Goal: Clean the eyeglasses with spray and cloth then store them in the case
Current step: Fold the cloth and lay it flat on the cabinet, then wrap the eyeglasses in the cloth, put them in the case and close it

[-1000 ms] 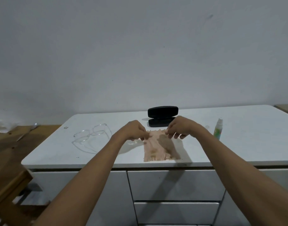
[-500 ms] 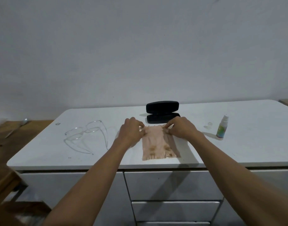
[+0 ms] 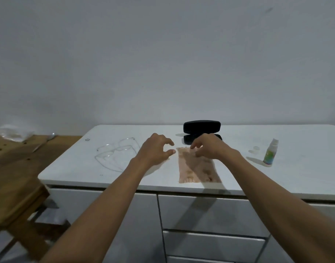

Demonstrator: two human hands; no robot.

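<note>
A peach cleaning cloth [image 3: 198, 168] lies flat on the white cabinet top [image 3: 277, 179]. My left hand [image 3: 156, 149] hovers just left of the cloth's far corner, fingers apart and holding nothing. My right hand [image 3: 208, 147] hovers over the cloth's far edge, fingers spread and curled, gripping nothing. Clear-framed eyeglasses [image 3: 117, 153] rest unfolded to the left. An open black glasses case [image 3: 201, 128] stands behind my hands. A small spray bottle [image 3: 270, 154] stands upright at the right, with its clear cap [image 3: 255, 149] beside it.
A wooden table [image 3: 14, 168] adjoins the cabinet on the left, with a spoon [image 3: 44, 142] and a white crumpled bag [image 3: 14, 130] on it. Drawers [image 3: 210, 215] run below the cabinet's front edge. A plain wall rises behind.
Both hands have let go of the cloth's far edge and opened; the left hand has drawn away to the left. The cloth now lies flat on the top. The camera view has shifted.
</note>
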